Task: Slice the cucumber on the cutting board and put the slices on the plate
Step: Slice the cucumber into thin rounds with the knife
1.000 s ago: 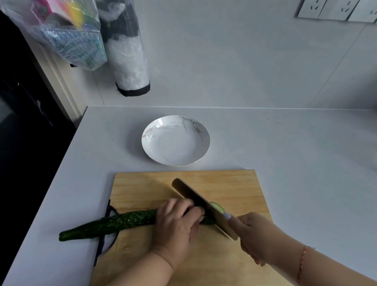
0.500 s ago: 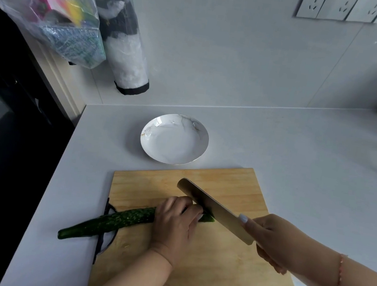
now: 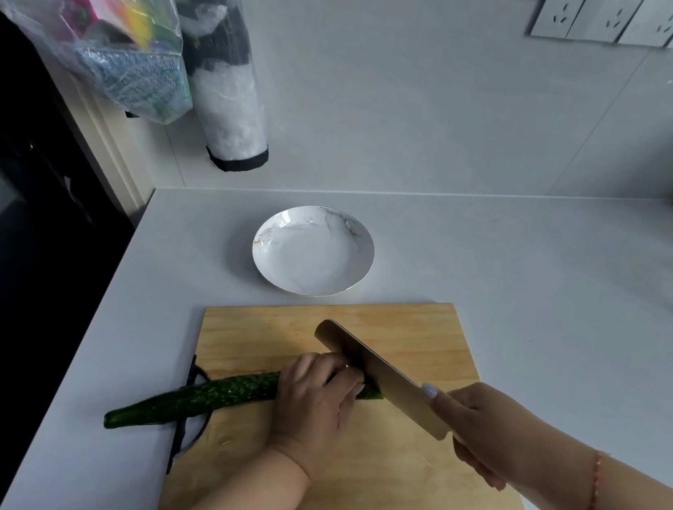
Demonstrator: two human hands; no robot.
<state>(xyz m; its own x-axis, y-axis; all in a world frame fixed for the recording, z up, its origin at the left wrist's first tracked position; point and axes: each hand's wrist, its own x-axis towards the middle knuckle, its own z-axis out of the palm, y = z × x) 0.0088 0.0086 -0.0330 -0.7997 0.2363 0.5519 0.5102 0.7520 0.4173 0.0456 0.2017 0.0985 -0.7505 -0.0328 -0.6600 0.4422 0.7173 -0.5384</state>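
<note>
Cucumber [image 3: 204,398] is the long dark green thing that we see lying across the left part of the wooden cutting board [image 3: 402,490]. Its thin end goes out past the left edge of the board and over the white counter [image 3: 536,281], above the black handle [image 3: 188,410] that is fixed to this edge of the board.

Our left hand [image 3: 313,401] is pressed down on the cucumber near the middle of the board, with the fingers curled together over it, so the part under the hand is hidden. Only a short green end shows to the right of the fingertips.

Our right hand [image 3: 487,428] is closed around the handle of a knife [image 3: 379,374] over the right half of the board. The wide blade stands on its edge and meets the cucumber just beside the left fingertips. We cannot tell how deep the blade is in the cucumber.

Behind the far edge of the board stands a white plate [image 3: 363,249], close to the board but not touching it. On the wall behind the board, to the left, hang two plastic bags [image 3: 99,31].
</note>
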